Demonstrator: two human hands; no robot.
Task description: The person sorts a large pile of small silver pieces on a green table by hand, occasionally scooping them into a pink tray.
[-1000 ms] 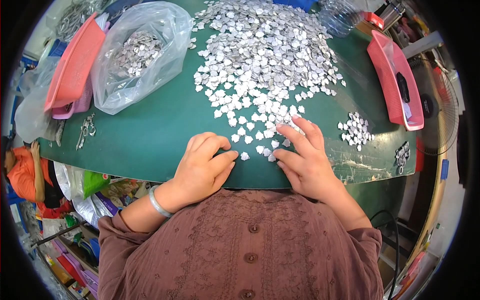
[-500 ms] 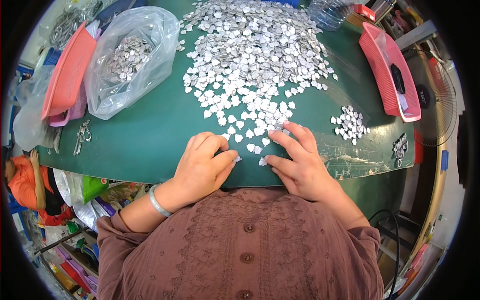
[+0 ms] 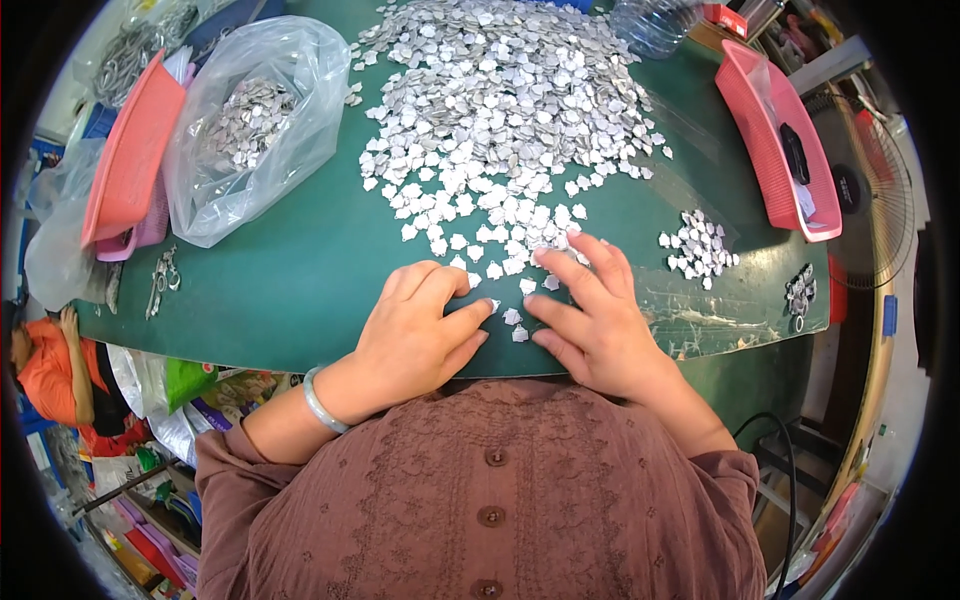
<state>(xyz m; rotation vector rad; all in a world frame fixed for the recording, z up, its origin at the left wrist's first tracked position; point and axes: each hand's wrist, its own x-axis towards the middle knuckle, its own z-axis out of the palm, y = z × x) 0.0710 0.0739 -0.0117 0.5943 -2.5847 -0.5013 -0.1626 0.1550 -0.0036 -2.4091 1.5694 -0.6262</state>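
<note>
Small flat silvery-white metal pieces, like little charms with a loop, lie in a big heap (image 3: 500, 110) that thins out toward me. My left hand (image 3: 415, 318) rests at the near side of the green table, thumb and index finger apart. Its index fingertip touches one metal piece (image 3: 495, 305). Across a narrow gap, my right hand (image 3: 600, 315) has its fingers spread over the loose near end of the heap, two fingertips among the pieces. Between the hands lie a few single pieces (image 3: 519, 334). What is under the right palm is hidden.
A clear plastic bag (image 3: 320, 150) holding more pieces stands left, beside pink baskets (image 3: 135, 150). A small pile (image 3: 700, 248) lies to the right, near another pink basket (image 3: 775, 150) and a fan (image 3: 865, 190). Metal clasps (image 3: 163, 280) lie left. Another person (image 3: 50, 370) is at far left.
My left hand has shifted slightly right, its thumb and index finger parting. My right hand's fingers have moved a little. Loose pieces between the hands now lie nearer to me.
</note>
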